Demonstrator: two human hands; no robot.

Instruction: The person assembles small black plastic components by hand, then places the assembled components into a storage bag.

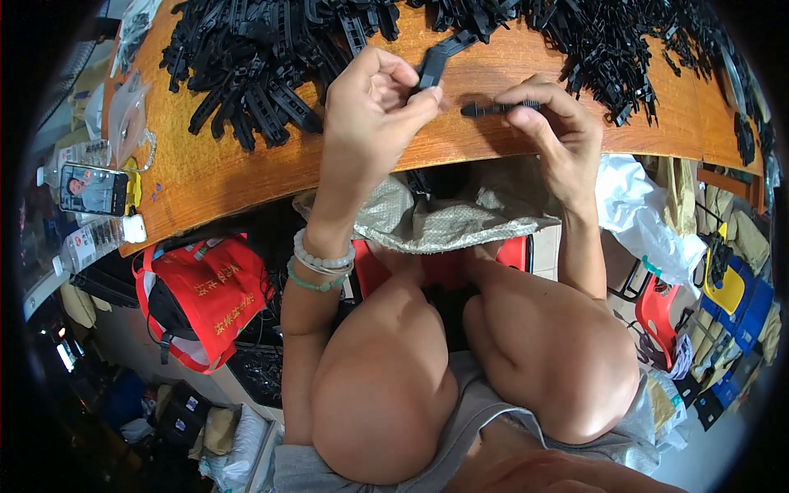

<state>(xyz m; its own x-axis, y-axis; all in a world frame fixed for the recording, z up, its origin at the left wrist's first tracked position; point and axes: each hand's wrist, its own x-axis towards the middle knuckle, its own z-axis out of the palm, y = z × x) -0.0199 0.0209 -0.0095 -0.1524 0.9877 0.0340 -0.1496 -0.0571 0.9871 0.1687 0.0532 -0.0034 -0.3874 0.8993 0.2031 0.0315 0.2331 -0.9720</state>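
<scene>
Above the table's near edge, my left hand (380,103) grips a bent black plastic part (437,59) between thumb and fingers. The part slants up and to the right from the fingertips. Over to the right, my right hand (559,127) pinches a small dark pin-like piece (491,108) with a ridged end, its tip pointing left at the other hand. A gap separates the two pieces. Behind my left hand lies a heap of long black plastic parts (263,74). Past my right hand spreads a pile of smaller thin black parts (612,57).
The wooden table (197,177) curves across the view. A phone (94,189) and plastic bottles (92,245) stand at its left end. Below hang a woven sack (444,226) and a red bag (205,296). White plastic bags (645,218) and a red stool (656,316) are at right.
</scene>
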